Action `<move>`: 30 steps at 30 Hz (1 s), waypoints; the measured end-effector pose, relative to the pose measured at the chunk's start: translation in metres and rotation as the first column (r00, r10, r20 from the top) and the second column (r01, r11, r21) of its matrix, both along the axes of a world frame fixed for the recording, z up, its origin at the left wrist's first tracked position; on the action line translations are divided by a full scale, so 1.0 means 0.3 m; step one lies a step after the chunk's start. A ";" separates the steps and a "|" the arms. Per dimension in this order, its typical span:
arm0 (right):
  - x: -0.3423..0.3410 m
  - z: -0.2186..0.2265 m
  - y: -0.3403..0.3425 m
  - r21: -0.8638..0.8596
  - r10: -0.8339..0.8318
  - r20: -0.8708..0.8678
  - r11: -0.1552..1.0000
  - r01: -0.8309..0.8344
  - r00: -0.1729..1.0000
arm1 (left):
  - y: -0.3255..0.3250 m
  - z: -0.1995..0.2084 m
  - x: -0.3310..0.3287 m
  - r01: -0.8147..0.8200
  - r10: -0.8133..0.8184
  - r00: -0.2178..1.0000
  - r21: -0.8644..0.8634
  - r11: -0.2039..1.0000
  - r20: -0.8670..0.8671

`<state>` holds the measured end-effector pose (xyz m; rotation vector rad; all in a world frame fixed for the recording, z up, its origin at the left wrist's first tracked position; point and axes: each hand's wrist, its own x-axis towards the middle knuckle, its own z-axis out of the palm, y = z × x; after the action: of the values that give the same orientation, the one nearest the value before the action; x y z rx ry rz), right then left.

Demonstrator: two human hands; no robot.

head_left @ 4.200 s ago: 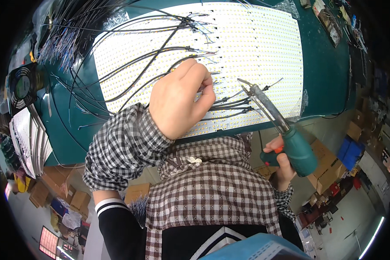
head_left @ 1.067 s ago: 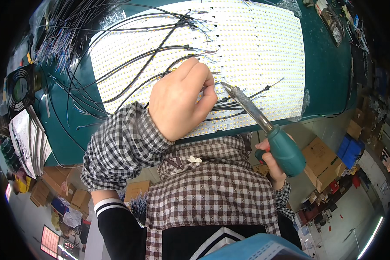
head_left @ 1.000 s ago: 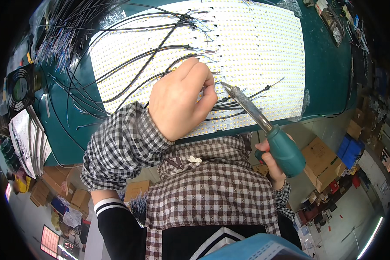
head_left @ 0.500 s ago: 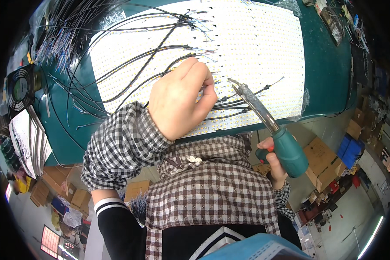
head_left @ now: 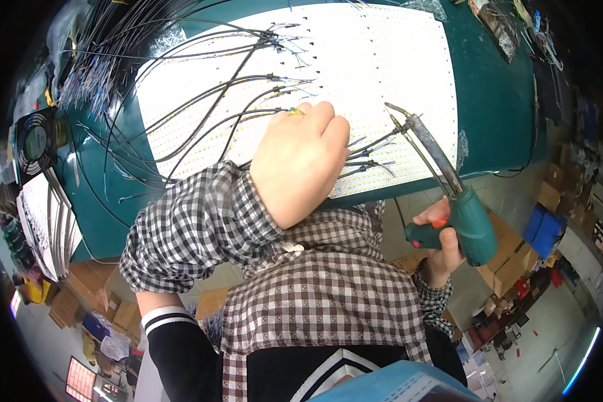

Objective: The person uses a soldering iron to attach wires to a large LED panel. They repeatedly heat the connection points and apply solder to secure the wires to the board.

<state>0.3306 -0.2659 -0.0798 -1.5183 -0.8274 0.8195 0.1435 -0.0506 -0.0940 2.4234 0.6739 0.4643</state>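
My left hand is curled over a white LED board dotted with small yellow chips. Its fingertips are turned down and hidden, so what they pinch cannot be made out. Black cables with thin stripped wire ends lie across the board, some running under this hand. In my right hand is a green pistol-shaped soldering gun, gripped by its handle with a red button near the fingers. Its metal tip points up and left above the board's right part, apart from my left hand.
The board lies on a green table. A large bundle of wires is at the far left, above a small black fan and a stack of white sheets. Cardboard boxes stand below at right.
The soldering gun has moved right and slightly up, away from my left hand. My left hand has shifted a little right and turned, its fingers now hidden below the knuckles.
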 end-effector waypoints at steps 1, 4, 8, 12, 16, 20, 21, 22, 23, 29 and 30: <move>-0.001 -0.004 -0.003 -0.001 -0.011 -0.006 1.000 0.011 1.000 | 0.001 0.002 0.001 0.001 -0.001 1.000 0.005 1.000 -0.015; -0.001 -0.014 -0.007 0.003 -0.018 -0.027 1.000 0.018 0.999 | 0.002 0.030 -0.007 -0.016 0.016 1.000 0.010 1.000 -0.004; 0.000 -0.019 -0.009 0.006 0.000 -0.038 1.000 0.000 0.999 | -0.009 0.120 -0.087 -0.090 0.103 0.992 -0.167 0.982 0.075; -0.018 -0.016 0.011 -0.013 -0.041 -0.076 0.999 0.040 0.996 | 0.022 0.113 -0.158 -0.136 0.138 0.990 -0.327 0.935 -0.017; -0.017 0.001 0.024 -0.044 0.030 -0.060 0.999 -0.032 0.998 | 0.034 0.063 -0.146 -0.182 0.185 0.982 -0.327 0.927 -0.023; -0.023 0.009 0.027 -0.084 0.030 -0.070 0.996 -0.036 0.997 | 0.030 0.039 -0.124 -0.211 0.224 0.975 -0.299 0.931 0.009; -0.025 0.012 0.025 -0.094 0.023 -0.074 0.995 -0.030 0.997 | 0.029 0.037 -0.121 -0.211 0.222 0.975 -0.287 0.935 0.005; -0.024 0.012 0.022 -0.102 0.029 -0.061 0.994 -0.035 0.998 | 0.028 0.033 -0.116 -0.208 0.220 0.975 -0.272 0.939 0.014; -0.022 0.009 0.018 -0.107 0.036 -0.050 0.993 -0.041 0.998 | 0.027 0.031 -0.110 -0.206 0.218 0.976 -0.254 0.945 0.020; -0.049 0.017 0.017 -0.128 0.010 -0.027 0.992 -0.014 1.000 | 0.028 0.004 -0.099 -0.213 0.240 0.968 -0.271 0.939 0.069; -0.052 0.018 0.015 -0.133 0.007 -0.029 0.991 -0.011 1.000 | 0.026 0.002 -0.098 -0.217 0.245 0.967 -0.270 0.938 0.072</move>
<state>0.3152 -0.2616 -0.0744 -1.6167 -0.7717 0.9164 0.1140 -0.0427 -0.0933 2.0686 0.9191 0.5556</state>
